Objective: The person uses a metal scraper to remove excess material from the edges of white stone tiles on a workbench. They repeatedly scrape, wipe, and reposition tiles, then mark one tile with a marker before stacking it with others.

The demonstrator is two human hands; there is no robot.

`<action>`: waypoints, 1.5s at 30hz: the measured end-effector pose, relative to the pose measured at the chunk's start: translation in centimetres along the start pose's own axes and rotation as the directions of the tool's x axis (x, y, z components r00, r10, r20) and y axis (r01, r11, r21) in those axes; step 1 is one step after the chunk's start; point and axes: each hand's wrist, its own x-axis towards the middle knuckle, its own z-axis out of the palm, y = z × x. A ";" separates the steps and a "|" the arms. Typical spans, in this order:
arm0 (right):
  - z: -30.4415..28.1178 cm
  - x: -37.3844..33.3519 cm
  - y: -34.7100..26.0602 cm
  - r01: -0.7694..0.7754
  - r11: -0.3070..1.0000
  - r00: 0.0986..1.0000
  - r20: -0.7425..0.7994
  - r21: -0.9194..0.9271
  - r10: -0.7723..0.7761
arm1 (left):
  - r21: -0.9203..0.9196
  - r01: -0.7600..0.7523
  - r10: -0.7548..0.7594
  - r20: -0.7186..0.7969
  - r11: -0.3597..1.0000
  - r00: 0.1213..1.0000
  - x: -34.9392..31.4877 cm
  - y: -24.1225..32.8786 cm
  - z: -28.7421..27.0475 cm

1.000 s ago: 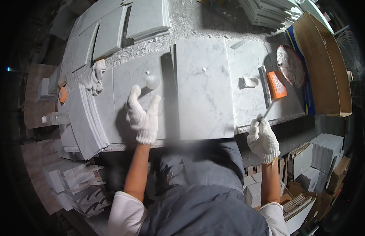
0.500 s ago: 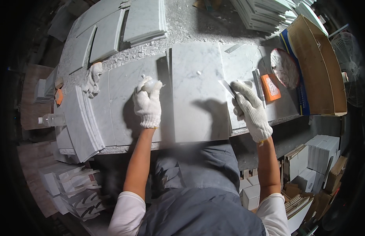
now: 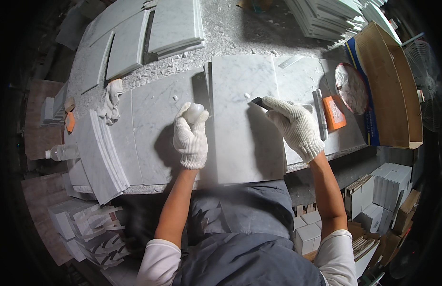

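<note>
A white-and-grey marble tile [image 3: 244, 148] lies lengthwise before me at the middle of the bench. Over the slab to its left, my gloved left hand [image 3: 190, 138] is closed round a rounded, translucent white object [image 3: 195, 112], whose kind I cannot make out. My gloved right hand [image 3: 297, 126] grips a small dark-bladed scraper [image 3: 261, 103], held above the tile's right side with its tip pointing left. Close to that tip is a small white dab [image 3: 247, 96] on the tile. The scraper's handle is mostly hidden by the glove.
On the right are an orange box [image 3: 334, 113], a metal tube [image 3: 321, 114], a round dish of whitish paste [image 3: 351, 88] and a cardboard box [image 3: 390, 90]. Tile stacks [image 3: 175, 28] stand at the back. To the left lie a spare glove [image 3: 112, 101] and a plastic bottle [image 3: 63, 152].
My right hand has moved left with the scraper, from beside the tile to over it. My left hand has shifted slightly right and nearer to me, still holding the white object.
</note>
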 end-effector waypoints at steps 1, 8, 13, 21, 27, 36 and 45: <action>0.2 0.1 0.3 0.024 0.999 1.000 0.001 -0.048 -0.024 | -0.006 0.018 -0.018 0.002 1.000 1.000 0.0 0.1 0.0; 0.7 0.7 1.5 0.158 0.979 0.987 -0.002 -0.125 -0.160 | 0.006 0.045 -0.045 0.014 0.999 0.999 -0.1 0.2 0.0; 1.1 1.2 1.3 0.158 0.971 0.987 -0.009 -0.181 -0.162 | 0.035 0.034 -0.035 0.025 0.999 0.999 -0.1 0.3 0.0; 1.7 2.4 1.0 0.187 0.967 0.981 -0.025 -0.175 -0.194 | 0.094 0.027 -0.030 0.036 0.995 0.999 0.0 0.3 -0.1; 1.4 1.0 0.2 0.200 0.903 0.978 0.019 -0.381 -0.208 | 0.096 0.037 -0.041 0.044 0.995 0.998 0.0 0.6 -0.1; 1.2 1.3 -0.2 0.107 0.979 0.994 -0.013 -0.175 -0.110 | 0.132 0.025 -0.030 0.036 0.991 0.999 0.0 0.6 -0.1; 0.7 -0.8 0.4 0.118 0.889 0.992 0.018 -0.442 -0.122 | 0.123 -0.041 0.037 0.033 0.991 0.999 0.0 0.2 -0.2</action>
